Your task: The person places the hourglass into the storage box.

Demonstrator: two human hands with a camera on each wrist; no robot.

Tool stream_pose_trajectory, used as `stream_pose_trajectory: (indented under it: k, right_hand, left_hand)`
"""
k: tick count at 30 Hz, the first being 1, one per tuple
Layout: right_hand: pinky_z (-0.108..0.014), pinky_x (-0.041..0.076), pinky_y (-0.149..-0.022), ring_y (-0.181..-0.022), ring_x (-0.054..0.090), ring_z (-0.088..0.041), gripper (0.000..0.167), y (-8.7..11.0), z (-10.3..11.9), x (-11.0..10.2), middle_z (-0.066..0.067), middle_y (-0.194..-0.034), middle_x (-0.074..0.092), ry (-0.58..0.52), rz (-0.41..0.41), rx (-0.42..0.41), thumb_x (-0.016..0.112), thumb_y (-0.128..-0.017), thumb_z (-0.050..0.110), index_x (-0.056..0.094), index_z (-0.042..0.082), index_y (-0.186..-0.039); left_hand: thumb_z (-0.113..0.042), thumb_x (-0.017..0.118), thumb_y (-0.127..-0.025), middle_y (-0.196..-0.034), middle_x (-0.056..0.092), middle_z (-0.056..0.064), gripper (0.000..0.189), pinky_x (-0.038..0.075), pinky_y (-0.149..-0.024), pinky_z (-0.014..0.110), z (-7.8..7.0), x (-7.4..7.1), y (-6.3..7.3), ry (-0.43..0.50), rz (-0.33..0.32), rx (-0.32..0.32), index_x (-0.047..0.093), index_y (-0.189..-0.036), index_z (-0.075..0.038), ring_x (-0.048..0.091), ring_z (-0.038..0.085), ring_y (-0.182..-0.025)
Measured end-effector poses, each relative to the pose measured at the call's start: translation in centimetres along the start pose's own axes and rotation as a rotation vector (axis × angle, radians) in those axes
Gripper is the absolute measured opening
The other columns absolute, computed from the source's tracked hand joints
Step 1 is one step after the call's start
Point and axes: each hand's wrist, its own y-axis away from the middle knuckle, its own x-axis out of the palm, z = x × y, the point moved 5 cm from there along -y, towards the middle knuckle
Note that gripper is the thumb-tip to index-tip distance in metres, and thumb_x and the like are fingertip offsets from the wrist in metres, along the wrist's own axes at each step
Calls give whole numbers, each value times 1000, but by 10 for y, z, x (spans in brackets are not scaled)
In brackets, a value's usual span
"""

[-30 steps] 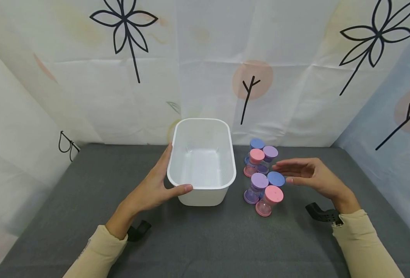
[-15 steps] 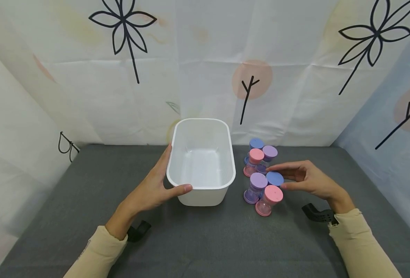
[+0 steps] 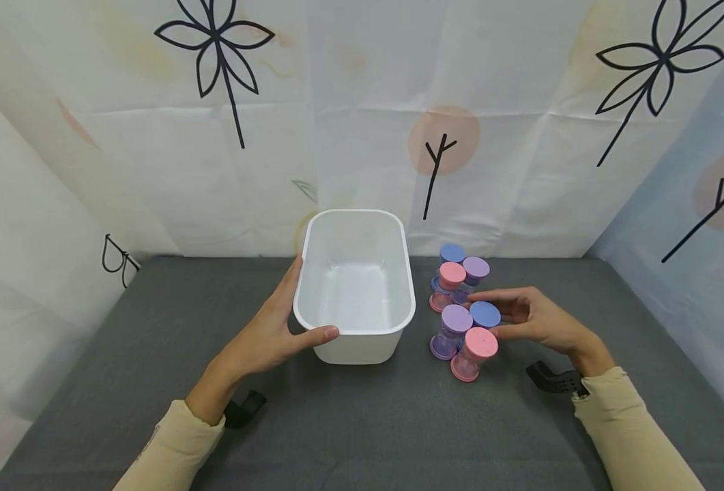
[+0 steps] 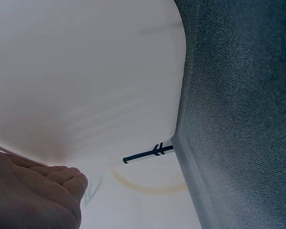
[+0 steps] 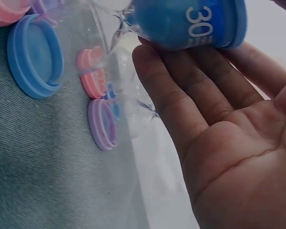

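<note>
A white plastic bin [image 3: 354, 348] stands mid-table, nothing inside it. My left hand [image 3: 266, 334] rests against its left side, fingers extended along the wall and thumb laid at the front rim; the left wrist view shows the palm close beneath the rim. To the right, my right hand [image 3: 536, 319] has its thumb and fingers on either side of a blue sand timer [image 3: 485, 314], marked 30 in the right wrist view. The timer stands upright on the cloth. A purple sand timer [image 3: 456, 319] and a pink sand timer [image 3: 481, 343] stand beside it.
Behind this trio is a second group: blue [image 3: 452, 253], pink [image 3: 452, 275] and purple [image 3: 475, 266] sand timers. Grey cloth [image 3: 362, 429] covers the table. A patterned white curtain [image 3: 362, 150] hangs along the back and sides.
My right hand has moved left, bringing its thumb and fingers in around the blue sand timer. The left hand and the bin keep their places.
</note>
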Motion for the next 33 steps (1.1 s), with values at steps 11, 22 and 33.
stream_pose_trajectory:
  k: [11, 22, 33]
  right_hand:
    - [-32, 56, -81, -104, 67, -17, 47, -1, -7, -1, -6, -124, 69, -19, -48, 54, 68, -90, -11, 55, -13, -135]
    - [-33, 56, -85, -110, 69, -20, 47, 6, -1, -10, -13, -125, 70, -16, -190, 117, 70, -90, -9, 56, -12, -135]
    - [-30, 57, -83, -105, 70, -20, 42, 9, 43, -21, -15, -122, 70, -5, -340, 17, 67, -90, -14, 59, -11, -131]
  left_hand:
    - [-28, 85, -84, -167, 8, -13, 118, 34, -107, 59, 3, 0, -1, 13, 0, 20, -3, -164, -36, 31, 19, -143]
    - [-20, 82, -86, -168, 8, -6, 115, 30, -109, 61, -24, -2, 1, 28, 15, 14, -3, -163, -36, 28, 23, -143]
    - [-14, 82, -84, -168, 7, -1, 118, 30, -109, 59, -29, -2, 0, 30, 21, 20, -3, -163, -36, 27, 31, -145]
